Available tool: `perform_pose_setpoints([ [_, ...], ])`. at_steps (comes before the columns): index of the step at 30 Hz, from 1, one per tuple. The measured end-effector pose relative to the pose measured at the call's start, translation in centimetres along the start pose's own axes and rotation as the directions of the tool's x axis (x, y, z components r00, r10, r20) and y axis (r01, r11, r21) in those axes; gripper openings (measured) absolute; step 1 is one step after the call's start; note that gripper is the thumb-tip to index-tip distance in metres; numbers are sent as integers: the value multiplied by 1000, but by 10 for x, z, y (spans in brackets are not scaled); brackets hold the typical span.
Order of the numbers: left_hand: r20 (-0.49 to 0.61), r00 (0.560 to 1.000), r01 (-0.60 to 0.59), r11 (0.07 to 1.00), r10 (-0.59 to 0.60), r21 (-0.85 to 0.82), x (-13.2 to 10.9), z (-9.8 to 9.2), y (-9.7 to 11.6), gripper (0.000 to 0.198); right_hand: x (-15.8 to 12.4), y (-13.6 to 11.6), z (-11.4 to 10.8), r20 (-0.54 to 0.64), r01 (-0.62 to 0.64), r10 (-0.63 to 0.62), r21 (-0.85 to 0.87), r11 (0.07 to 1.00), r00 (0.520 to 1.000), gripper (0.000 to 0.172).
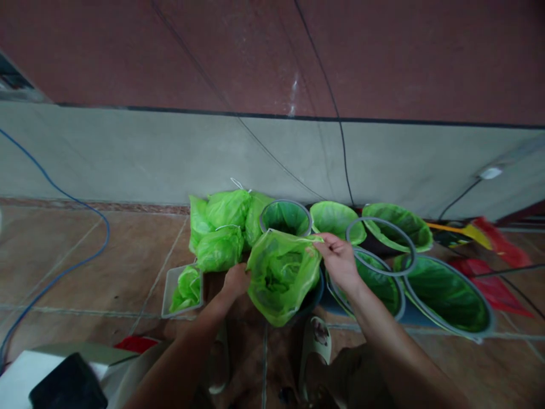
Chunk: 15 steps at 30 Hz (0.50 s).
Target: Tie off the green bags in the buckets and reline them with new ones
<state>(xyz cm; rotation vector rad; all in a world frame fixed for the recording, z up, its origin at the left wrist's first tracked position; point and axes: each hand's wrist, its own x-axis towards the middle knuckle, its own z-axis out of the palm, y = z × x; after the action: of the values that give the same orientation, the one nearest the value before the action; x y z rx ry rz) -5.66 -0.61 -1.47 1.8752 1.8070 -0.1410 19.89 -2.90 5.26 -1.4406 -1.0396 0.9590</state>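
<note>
I hold a green plastic bag (pixel 281 275) open in front of me, over a dark bin whose rim shows at its lower right. My left hand (pixel 236 282) is closed on the bag's left edge. My right hand (pixel 338 258) pinches the bag's upper right rim. Trash lies inside the bag. Just beyond my right hand is a loose grey ring (pixel 380 246).
Several bins lined with green bags stand along the wall, such as one (pixel 286 217) behind the bag and a large one (pixel 447 295) at right. Tied green bags (pixel 221 227) pile at left by a small square bin (pixel 184 291). A blue cable (pixel 63 227) crosses the tiled floor.
</note>
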Motion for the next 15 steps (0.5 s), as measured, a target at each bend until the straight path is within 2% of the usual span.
perform_pose_setpoints([
  [5,-26,999,45,999,-45,13,6,1,5,26,8,2,-19,-105,32,-37,-42,999,994,37],
  [7,-44,996,75,997,-75,4,8,-2,6,28,12,6,-26,-76,31,-43,-150,988,996,36],
  [8,-60,994,91,996,-90,-1,8,-3,7,28,14,8,-29,-57,18,-34,-262,965,998,33],
  [10,-88,988,123,992,-125,-25,9,-5,7,29,18,10,-35,-57,-25,-8,-565,824,998,27],
  [12,-81,985,147,987,-152,-70,11,-2,6,29,21,11,-39,-66,-60,10,-812,581,998,24],
  [13,-62,985,156,983,-163,-97,13,1,6,29,22,10,-40,-65,-67,20,-878,475,998,23],
  [15,-10,985,168,972,-172,-162,16,12,5,31,23,9,-41,-59,-72,47,-934,350,997,24],
])
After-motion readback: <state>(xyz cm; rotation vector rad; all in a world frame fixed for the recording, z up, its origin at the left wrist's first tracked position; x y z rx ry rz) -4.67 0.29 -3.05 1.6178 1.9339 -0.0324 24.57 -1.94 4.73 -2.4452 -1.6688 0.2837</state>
